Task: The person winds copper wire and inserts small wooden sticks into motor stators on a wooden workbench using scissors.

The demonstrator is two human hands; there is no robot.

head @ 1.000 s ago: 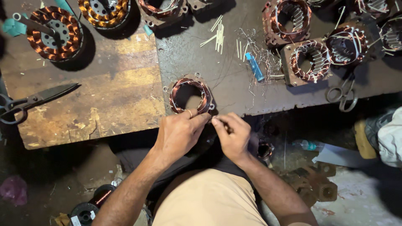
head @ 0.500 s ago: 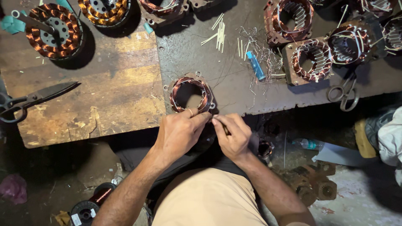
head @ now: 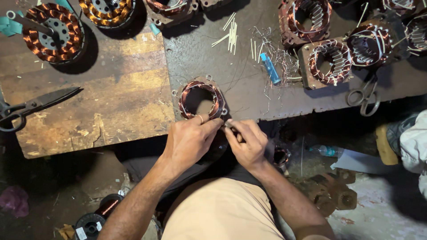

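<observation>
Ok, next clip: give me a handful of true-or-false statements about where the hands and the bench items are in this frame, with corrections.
1. Both hands meet at the near edge of the copper-wound stator. True: the left hand and right hand pinch close together just below its rim.
2. The large black shears lie on the wooden board at the left. True.
3. The blue lighter is held in the right hand. False: it lies on the dark metal sheet, beyond the hands.
4. The small scissors sit beside the shears. False: they lie far right, near the square-framed stator.
5. The stator being worked on stands alone. False: several other wound stators line the far edge.
</observation>
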